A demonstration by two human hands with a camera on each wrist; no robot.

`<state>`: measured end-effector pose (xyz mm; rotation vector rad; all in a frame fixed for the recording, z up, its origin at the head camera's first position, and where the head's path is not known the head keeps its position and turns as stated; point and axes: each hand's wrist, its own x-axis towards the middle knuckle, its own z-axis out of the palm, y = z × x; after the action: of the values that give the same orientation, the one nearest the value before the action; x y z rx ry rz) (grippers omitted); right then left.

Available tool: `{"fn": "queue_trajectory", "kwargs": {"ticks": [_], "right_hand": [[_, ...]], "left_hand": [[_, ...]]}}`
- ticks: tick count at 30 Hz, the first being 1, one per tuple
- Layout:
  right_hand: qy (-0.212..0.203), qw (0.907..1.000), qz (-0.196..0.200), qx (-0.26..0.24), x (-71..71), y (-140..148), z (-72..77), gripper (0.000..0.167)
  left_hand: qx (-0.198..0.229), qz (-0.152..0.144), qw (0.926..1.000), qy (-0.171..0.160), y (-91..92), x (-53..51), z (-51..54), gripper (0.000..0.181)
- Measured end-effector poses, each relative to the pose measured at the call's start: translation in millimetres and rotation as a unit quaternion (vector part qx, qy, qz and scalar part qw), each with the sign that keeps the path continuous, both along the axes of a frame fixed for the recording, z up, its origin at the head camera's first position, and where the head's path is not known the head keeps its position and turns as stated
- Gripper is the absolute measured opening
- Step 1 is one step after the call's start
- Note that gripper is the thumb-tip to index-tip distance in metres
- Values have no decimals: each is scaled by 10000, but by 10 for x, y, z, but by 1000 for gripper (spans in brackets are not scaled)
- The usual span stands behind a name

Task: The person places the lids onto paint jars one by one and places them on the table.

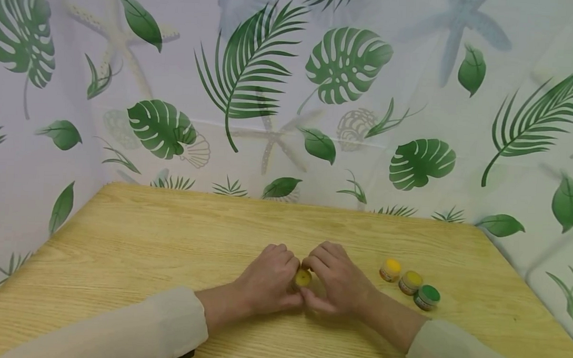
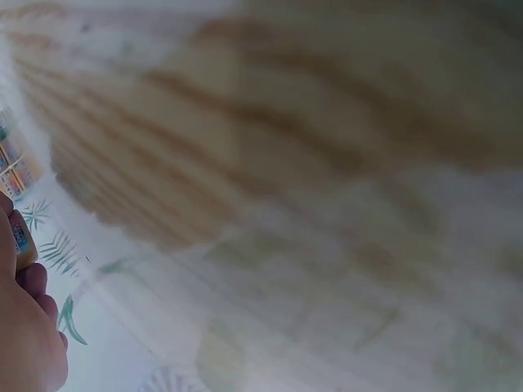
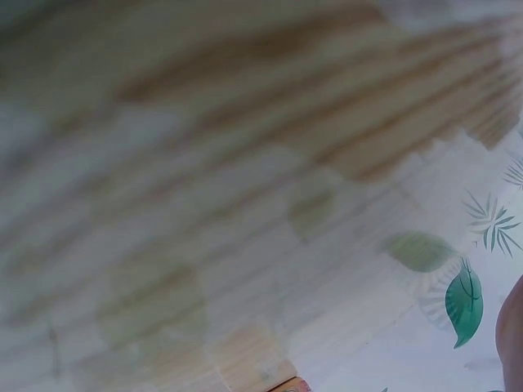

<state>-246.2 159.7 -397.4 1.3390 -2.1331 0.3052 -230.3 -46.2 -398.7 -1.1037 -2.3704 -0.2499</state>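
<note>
A small round jar with a dull-yellow top (image 1: 303, 277) sits between both hands near the front middle of the table. My left hand (image 1: 270, 281) curls its fingers and thumb round the jar's left side. From the other side, the fingers and thumb of my right hand (image 1: 338, 282) pinch the same jar. The hands hide most of its side. At the left edge of the left wrist view, the hand (image 2: 33, 335) holds the jar (image 2: 23, 241), part of a label showing. Only a sliver of the right hand (image 3: 511, 339) appears in the right wrist view.
To the right on the wood-grain table (image 1: 161, 238) stand a bright-yellow jar (image 1: 390, 269), a dull-yellow jar (image 1: 411, 283) and a green jar (image 1: 427, 297) in a slanting row. A white leaf-patterned cloth (image 1: 277, 163) hangs behind the table.
</note>
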Motion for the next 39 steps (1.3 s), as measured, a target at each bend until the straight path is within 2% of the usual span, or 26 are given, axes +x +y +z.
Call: {"fn": "queue_trajectory", "kwargs": {"ticks": [5, 13, 20, 24, 28, 32, 35, 39], "right_hand": [[36, 9999, 97, -35, -8, -2, 1, 26], [-4, 9999, -116, 55, 7, -5, 15, 27], [44, 9999, -84, 85, 11, -11, 2, 31], [129, 9998, -82, 124, 15, -15, -15, 36], [478, 9987, -82, 166, 22, -20, -23, 52], [495, 9986, -204, 50, 35, -10, -15, 58], [295, 9992, -267, -40, 37, -1, -10, 49], [264, 9993, -254, 30, 28, 3, -8, 32]], "left_hand": [[25, -94, 9998, 160, 6, -5, -14, 36], [5, -218, 9994, 283, 0, -9, -18, 36], [-48, -446, 9977, 515, -8, -1, -14, 39], [-153, -529, 9972, 508, -2, 1, -12, 38], [-377, -536, 9965, 523, 5, 4, -12, 40], [-293, -439, 9983, 242, -3, 5, -13, 43], [-67, -299, 9995, 40, -19, -6, -17, 41], [106, -218, 9995, 179, -23, -38, -28, 38]]}}
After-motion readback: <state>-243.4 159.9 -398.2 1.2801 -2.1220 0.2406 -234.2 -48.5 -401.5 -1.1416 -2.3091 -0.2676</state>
